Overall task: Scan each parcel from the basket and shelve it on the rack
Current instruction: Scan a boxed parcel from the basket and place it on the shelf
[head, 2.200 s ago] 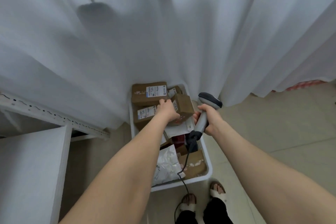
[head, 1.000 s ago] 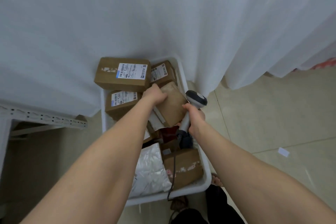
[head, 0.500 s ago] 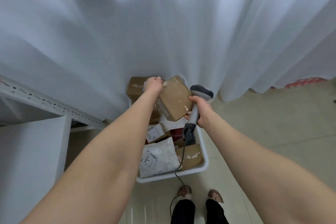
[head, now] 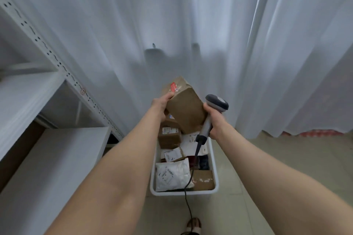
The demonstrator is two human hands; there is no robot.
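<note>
Right, from the head camera: the left hand [head: 161, 104] grips a brown cardboard parcel [head: 186, 108] by its left edge, fingers curled under it and the thumb pressed on top beside a red sticker [head: 173, 87]. The parcel is up in the air, tilted, held above the far end of the white basket [head: 183, 193] and in front of the white curtain [head: 191, 25]. The right hand [head: 214, 118] has its fingers wrapped tight round the handle of a grey barcode scanner [head: 216, 104], whose dark head sits just beside the parcel's right edge; whether the knuckles actually touch the box, I cannot tell. A black cable [head: 188, 192] drops from the handle, runs across the basket and over its near rim to the tiled floor [head: 267, 158]. Down in the basket lie more parcels: a brown box with a white label [head: 169, 137], a white poly mailer [head: 172, 175] at the near left and a flat brown box [head: 203, 179] at the near right. Over on the left stands the white metal rack [head: 57, 61], its perforated upright slanting across the view, with pale shelf boards [head: 57, 158] below. At the bottom edge, a sandalled foot [head: 193, 224] shows.
</note>
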